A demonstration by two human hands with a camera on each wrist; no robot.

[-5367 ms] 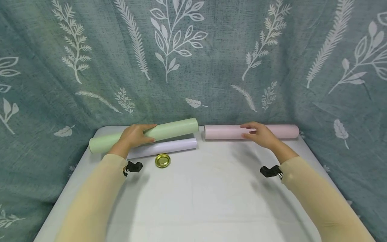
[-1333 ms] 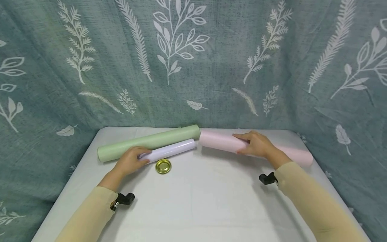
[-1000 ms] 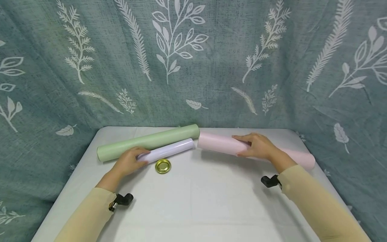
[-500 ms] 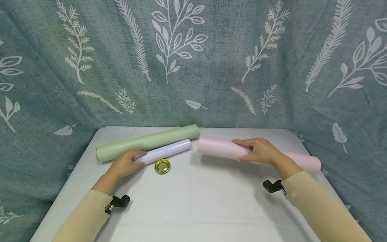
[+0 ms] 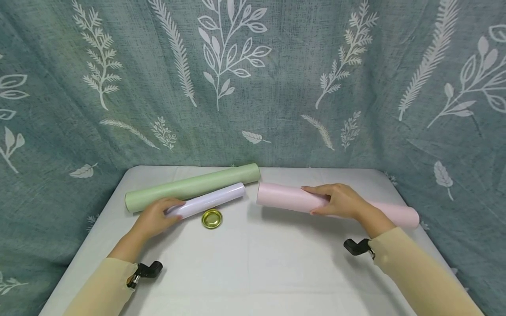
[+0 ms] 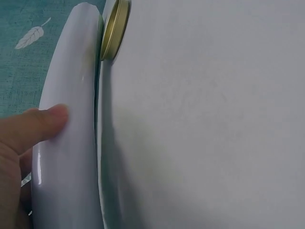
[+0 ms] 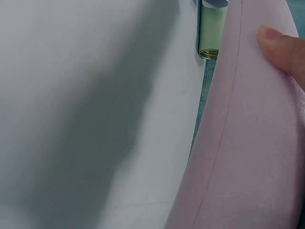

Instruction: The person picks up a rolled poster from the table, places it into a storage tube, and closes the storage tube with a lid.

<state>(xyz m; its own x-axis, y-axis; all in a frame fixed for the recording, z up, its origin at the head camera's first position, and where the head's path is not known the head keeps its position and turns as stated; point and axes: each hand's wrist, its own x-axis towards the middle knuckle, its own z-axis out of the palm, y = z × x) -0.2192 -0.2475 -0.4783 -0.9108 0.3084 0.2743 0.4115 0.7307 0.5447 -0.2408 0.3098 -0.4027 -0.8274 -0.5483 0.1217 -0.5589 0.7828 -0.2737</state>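
My left hand [image 5: 152, 217] grips the near-left end of a pale lavender tube [image 5: 211, 201], thumb on the near side and fingers over the top. In the left wrist view the thumb presses on the glossy lavender tube [image 6: 71, 162]. My right hand [image 5: 341, 202] holds a longer pink tube [image 5: 284, 196] around its middle. This tube slants, its right end nearer me, with a shadow under it. The right wrist view shows the thumb on the pink tube [image 7: 252, 133], where a lengthwise seam runs. Between the hands, just in front of the lavender tube, lies a round gold lid [image 5: 211, 218].
A thick green tube [image 5: 189, 186] lies slanted behind the lavender one, near the back edge of the white-covered table [image 5: 253, 267]. A teal curtain with white leaf prints [image 5: 284, 87] hangs directly behind the table and along both sides.
My left hand has gone from the green tube to the lavender tube and draws it left and toward me. My right hand has brought the pink tube forward from the back edge, slanting it.
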